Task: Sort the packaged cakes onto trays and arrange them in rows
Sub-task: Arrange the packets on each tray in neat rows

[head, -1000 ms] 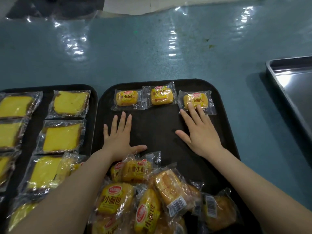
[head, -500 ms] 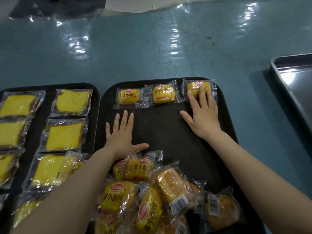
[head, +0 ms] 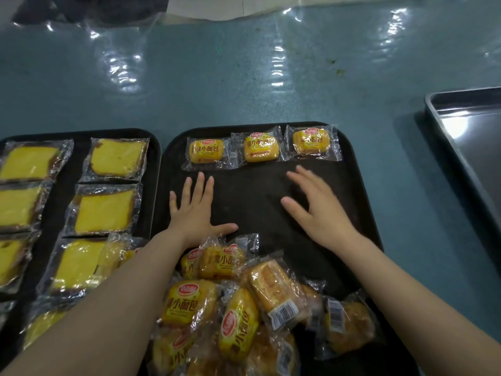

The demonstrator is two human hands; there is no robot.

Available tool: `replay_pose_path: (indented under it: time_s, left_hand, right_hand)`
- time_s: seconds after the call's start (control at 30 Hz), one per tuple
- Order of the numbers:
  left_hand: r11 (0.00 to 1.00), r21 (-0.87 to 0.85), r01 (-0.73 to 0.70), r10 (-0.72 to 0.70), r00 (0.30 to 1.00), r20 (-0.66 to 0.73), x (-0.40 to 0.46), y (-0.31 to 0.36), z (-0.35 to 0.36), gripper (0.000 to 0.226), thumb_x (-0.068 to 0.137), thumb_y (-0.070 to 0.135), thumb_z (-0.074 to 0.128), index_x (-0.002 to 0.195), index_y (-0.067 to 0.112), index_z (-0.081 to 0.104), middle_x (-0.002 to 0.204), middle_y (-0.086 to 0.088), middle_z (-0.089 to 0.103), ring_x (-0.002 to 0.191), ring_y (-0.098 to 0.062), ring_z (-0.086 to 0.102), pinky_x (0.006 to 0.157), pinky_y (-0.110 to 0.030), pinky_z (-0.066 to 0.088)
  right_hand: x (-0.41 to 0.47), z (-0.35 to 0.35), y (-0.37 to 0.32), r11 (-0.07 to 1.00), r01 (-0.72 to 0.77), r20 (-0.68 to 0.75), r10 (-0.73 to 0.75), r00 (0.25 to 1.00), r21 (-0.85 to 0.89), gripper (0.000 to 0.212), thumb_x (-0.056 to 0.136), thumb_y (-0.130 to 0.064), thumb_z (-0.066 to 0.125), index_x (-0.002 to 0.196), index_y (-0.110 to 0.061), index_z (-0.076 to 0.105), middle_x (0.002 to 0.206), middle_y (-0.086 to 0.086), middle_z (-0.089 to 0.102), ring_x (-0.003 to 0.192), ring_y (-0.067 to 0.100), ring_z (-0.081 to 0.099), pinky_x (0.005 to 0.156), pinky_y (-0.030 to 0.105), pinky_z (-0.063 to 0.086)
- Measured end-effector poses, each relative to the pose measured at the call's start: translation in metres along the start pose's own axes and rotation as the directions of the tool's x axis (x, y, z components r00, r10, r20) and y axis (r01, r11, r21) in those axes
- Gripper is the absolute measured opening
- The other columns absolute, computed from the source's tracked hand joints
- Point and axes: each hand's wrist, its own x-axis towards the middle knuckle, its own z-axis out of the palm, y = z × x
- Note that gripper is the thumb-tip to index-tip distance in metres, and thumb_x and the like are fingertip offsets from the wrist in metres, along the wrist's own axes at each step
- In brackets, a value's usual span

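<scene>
Bare forearms; no sleeves, rings, watches

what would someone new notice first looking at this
Probably the neat row of three small bread packs along the far edge of the black tray, against the jumbled pile of packs at its near end. Both hands, left hand and right hand, are spread open between them.

glossy teal tabletop (head: 244, 85), pale floor strip (head: 217, 6) beyond

The right hand (head: 322, 210) is motion-blurred; the steel tray (head: 444, 126) seems cut off rightward.
</scene>
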Motion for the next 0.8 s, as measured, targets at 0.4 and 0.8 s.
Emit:
replay_pose_path:
  time_s: [0.4,0.8]
  left_hand:
    - [1.000,-0.021,0.010,-0.010,1.000,-0.012,0.005,-0.002,0.000,0.126,0.059,0.086,0.049,0.144,0.030,-0.024,0.152,0.005,-0.032,0.135,-0.018,-0.032,0.101,-0.048,-0.021]
    - [1.000,0.003,0.016,-0.016,0.999,-0.041,0.006,-0.002,0.004,0.124,0.062,0.083,0.052,0.145,0.028,-0.023,0.153,0.003,-0.029,0.139,-0.022,-0.027,0.104,-0.050,-0.018]
  right_hand:
    - [-0.102,0.004,-0.029,0.937,0.282,0.451,-0.346,0.823,0.205,0.097,0.072,-0.065,0.067,0.149,-0.048,0.010,0.159,-0.021,-0.009,0.143,0.001,-0.017,0.116,0.027,-0.004]
    - [-0.107,0.006,-0.022,0.883,-0.189,0.156,0.133,0.979,0.429,0.033,0.083,-0.040,0.067,0.113,-0.032,0.056,0.105,-0.010,0.066,0.094,0.004,0.064,0.082,0.039,0.056]
